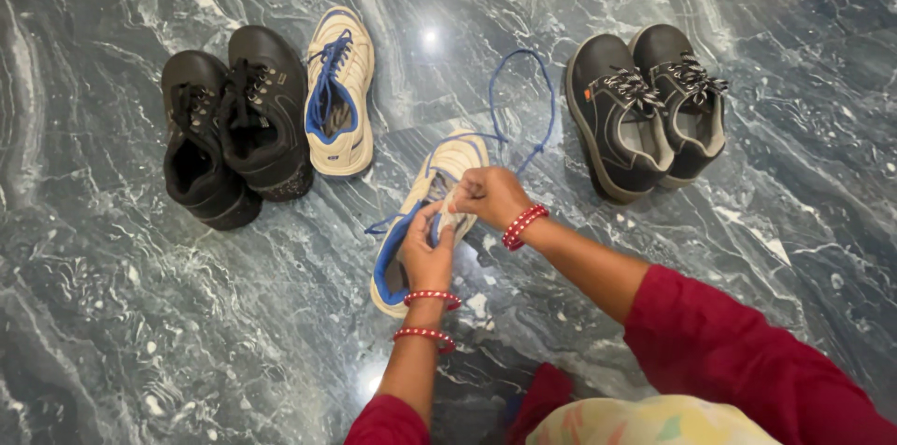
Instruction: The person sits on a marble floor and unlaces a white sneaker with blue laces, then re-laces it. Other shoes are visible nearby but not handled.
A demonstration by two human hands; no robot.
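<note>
Both hands work over a cream sneaker with blue trim (432, 211) that lies on the grey marbled floor (121, 333), toe pointing away from the person, roughly at frame centre; the left hand (427, 254) is closed around the tongue and throat area of the shoe, steadying it; the right hand (488, 195) is pinched narrow on the blue lace (523, 104) at the upper eyelets; the free length of lace loops out in a wide arc beyond the toe and a short end trails on the floor to the left of the shoe; judged from this, the lacing looks partly done, with the lace not yet drawn up or tied; the matching cream sneaker (340, 90) stands well apart at upper left with its blue lace already threaded, so that one appears finished; just beside it, touching or nearly so, sits a pair of black boots (234, 123) with dark laces in place; at upper right a pair of dark shoes with striped laces (645, 109) stands side by side, laced; no box, bag or other container is visible, and each shoe opening appears to hold nothing; red bangles and red sleeves show on both arms.
</note>
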